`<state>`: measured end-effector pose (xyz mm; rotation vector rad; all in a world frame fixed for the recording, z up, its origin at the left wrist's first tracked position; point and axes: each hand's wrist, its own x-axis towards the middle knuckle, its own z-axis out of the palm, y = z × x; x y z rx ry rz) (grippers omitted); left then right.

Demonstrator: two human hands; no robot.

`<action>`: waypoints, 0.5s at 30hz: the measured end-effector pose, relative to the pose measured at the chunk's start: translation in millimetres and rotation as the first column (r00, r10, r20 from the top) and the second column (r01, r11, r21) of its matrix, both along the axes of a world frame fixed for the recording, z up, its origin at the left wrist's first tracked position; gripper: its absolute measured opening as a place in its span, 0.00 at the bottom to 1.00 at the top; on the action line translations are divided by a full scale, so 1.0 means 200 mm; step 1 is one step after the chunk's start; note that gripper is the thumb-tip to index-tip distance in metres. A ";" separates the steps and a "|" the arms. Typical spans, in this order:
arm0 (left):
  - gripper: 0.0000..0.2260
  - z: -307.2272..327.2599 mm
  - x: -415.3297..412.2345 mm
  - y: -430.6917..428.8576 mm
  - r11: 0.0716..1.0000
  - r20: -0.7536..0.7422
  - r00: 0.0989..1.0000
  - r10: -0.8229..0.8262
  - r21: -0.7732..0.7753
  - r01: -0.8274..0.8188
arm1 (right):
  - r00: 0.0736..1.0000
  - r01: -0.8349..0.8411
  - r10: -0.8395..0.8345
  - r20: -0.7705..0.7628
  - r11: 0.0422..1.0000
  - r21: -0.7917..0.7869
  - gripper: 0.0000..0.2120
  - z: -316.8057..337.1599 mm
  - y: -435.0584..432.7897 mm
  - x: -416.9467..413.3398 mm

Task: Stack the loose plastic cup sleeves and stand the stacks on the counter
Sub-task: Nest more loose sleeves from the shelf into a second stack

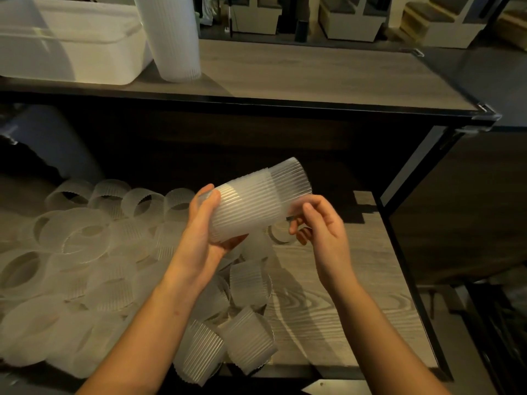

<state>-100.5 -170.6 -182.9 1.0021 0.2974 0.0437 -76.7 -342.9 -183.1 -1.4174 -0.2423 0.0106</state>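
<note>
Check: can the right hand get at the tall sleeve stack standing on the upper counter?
Probably not directly: the right hand pinches the held sleeve stack, and the tall stack stands far left, across the left hand.

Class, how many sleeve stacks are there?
2: a tall stack on the counter beside the tub; a short stack held by left hand and right hand. Loose sleeves may hide more.

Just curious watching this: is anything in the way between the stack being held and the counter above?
Nothing visible. The held stack has open air above it, and the counter lies bare right of the standing stack.
</note>
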 end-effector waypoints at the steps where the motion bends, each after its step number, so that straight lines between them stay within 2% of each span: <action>1: 0.15 0.00 0.00 0.00 1.000 0.000 1.000 0.004 0.004 -0.004 | 1.000 -0.020 0.020 0.010 0.999 -0.041 0.11 -0.01 0.01 -0.01; 4: 0.18 0.00 0.00 0.00 1.000 -0.009 1.000 0.015 0.018 -0.015 | 0.995 -0.094 0.099 0.019 0.980 -0.173 0.10 -0.06 0.04 -0.02; 7: 0.21 0.00 -0.01 0.01 1.000 -0.005 1.000 0.010 0.019 -0.010 | 0.988 -0.133 0.145 0.050 0.970 -0.202 0.13 -0.08 0.04 0.00; 10: 0.18 0.01 0.00 0.03 0.999 -0.014 1.000 0.028 -0.026 -0.028 | 0.999 0.036 -0.035 0.012 0.986 -0.164 0.12 -0.14 -0.01 0.08; 12: 0.16 0.01 0.01 0.03 0.998 -0.016 0.999 0.042 -0.039 -0.042 | 0.992 0.123 -0.129 0.004 0.931 -0.343 0.11 -0.23 -0.04 0.16; 15: 0.15 0.02 0.00 0.04 0.998 -0.009 0.999 0.035 -0.042 -0.036 | 0.997 -0.012 -0.039 -0.062 0.745 -0.667 0.19 -0.37 -0.07 0.22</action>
